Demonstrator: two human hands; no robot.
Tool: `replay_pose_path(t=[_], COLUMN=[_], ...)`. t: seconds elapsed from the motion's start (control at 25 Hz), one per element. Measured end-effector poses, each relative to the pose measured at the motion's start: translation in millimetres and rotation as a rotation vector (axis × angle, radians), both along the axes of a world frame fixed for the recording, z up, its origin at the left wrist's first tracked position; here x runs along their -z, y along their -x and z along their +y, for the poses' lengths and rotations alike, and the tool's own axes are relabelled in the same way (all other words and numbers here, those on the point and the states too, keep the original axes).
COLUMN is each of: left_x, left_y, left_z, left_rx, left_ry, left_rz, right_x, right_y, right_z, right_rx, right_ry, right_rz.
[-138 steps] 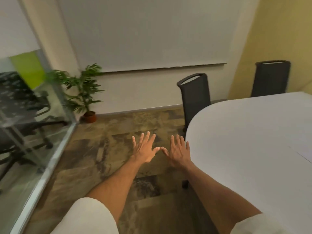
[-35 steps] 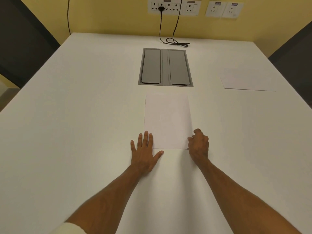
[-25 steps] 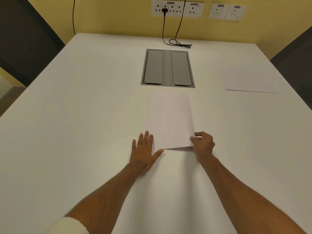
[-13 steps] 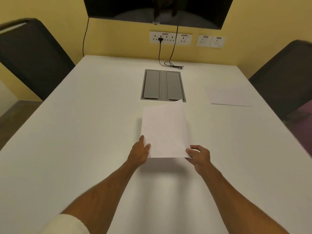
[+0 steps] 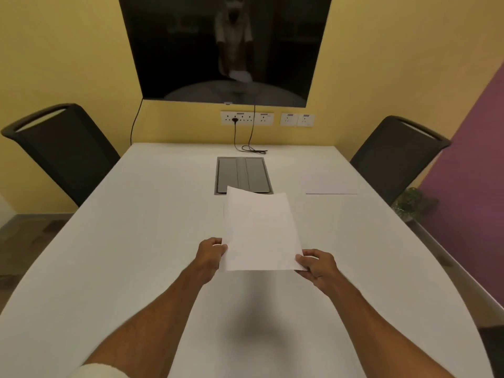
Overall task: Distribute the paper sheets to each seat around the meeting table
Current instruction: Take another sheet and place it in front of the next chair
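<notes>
Both hands hold one sheet (image 5: 260,230) off the table (image 5: 136,241): left hand (image 5: 211,252) pinches the near-left edge, right hand (image 5: 316,264) the near-right corner. Judgement: keep both pinches light and the sheet level, carry it to the left chair (image 5: 62,151), whose place looks bare, and lay it flat and square to the edge. The sheet is plain white, thin, far edge curling up; another sheet (image 5: 330,184) lies flat by the right chair (image 5: 395,156).
</notes>
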State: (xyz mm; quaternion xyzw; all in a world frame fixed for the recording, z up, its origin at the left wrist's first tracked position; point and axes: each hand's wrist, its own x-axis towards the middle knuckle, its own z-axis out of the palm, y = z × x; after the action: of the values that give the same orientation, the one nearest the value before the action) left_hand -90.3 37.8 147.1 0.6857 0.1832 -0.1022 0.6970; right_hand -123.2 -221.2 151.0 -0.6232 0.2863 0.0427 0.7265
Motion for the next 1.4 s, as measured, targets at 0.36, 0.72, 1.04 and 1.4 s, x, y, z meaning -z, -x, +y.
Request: replay_pose_path(t=[0.36,0.72,1.04,1.4], left_x=[-49,-60,-76,-101], left_y=[75,139,228,317], left_z=[-44,-130,-231,-358], left_rx=[0.185,0.369,0.429,0.433], left_ry=[0.060,0.059,0.076,0.049], left_rz=[-0.073,-0.037,-0.061,-0.109], right_x=[-50,-71,-93,-126], right_y=[97,205,312,419], right_z=[-39,-122,-217,-331], right_rx=[0.034,0.159,0.180,0.192], right_ry=[0.130,0.106,0.098,0.175], right_rz=[-0.012,-0.017,-0.030,-0.068])
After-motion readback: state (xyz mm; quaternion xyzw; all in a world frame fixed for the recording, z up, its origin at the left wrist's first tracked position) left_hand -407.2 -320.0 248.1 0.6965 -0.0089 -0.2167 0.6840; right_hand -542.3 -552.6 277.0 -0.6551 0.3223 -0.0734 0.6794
